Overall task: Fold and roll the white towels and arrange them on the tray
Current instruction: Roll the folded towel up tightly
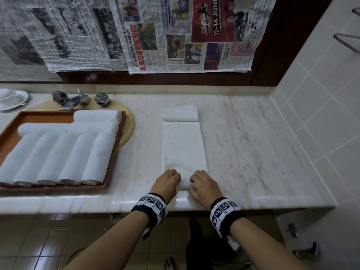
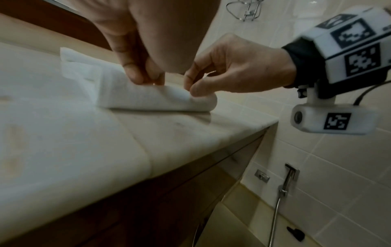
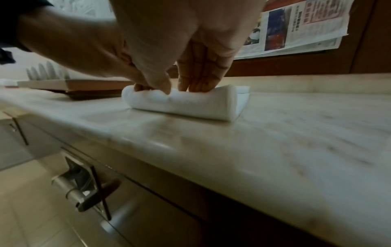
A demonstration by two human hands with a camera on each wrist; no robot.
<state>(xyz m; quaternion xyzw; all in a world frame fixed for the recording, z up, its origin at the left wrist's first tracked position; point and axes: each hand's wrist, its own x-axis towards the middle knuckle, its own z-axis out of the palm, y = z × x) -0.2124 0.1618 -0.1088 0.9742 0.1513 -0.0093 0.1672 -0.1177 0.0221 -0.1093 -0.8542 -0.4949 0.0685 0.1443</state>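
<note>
We curl left hand [image 1: 169, 182] and right hand [image 1: 202, 183] fingers onto rolled near end of white towel strip [image 1: 184, 147], right of wooden tray [image 1: 115, 152]; both grip roll.

newspaper advert [image 1: 218, 18] reads "12-14 JUNE", "RM70,000"

Both bare forearms are wearing black wristbands [image 1: 149, 206] behind each grip, carrying white blocks printed with black square markers; a small white camera [image 2: 330, 119] is hanging beneath.
</note>
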